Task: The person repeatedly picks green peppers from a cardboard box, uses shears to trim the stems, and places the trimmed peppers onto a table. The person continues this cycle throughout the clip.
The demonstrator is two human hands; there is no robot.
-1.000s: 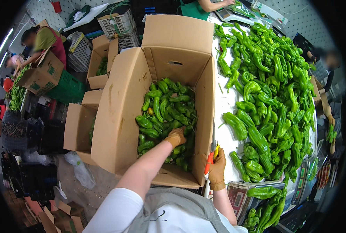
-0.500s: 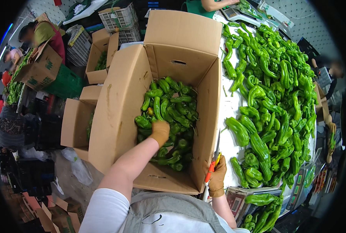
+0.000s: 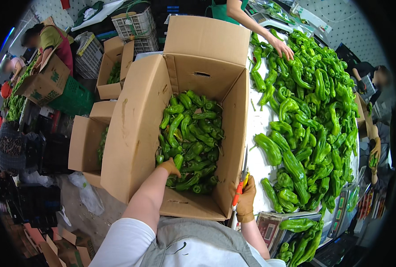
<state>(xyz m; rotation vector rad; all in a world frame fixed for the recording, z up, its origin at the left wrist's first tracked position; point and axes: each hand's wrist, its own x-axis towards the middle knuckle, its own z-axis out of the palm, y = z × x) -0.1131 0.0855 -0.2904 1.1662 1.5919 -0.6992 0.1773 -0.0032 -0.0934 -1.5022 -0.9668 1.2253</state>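
A tall cardboard box (image 3: 138,111) stands open before me, its lower part filled with green peppers (image 3: 198,133). Inside it, at the near left, my left hand (image 3: 170,168) in a brown glove has its fingers curled round a green pepper (image 3: 177,161); part of the grip is hidden. My right hand (image 3: 247,200), gloved too, is closed at the box's right near edge. It grips a bladed tool (image 3: 239,192) with a long dark pointed blade and an orange and yellow handle, blade pointing away from me.
A large heap of green peppers (image 3: 322,133) covers the white table (image 3: 258,122) on the right. Another person's hand (image 3: 283,48) reaches to its far end. A scale (image 3: 267,227) sits near my right arm. Smaller boxes (image 3: 83,140) and crates (image 3: 135,26) stand left.
My left hand has moved nearer and left within the box. The other person's arm has reached onto the pepper heap. My right hand keeps its hold on the tool.
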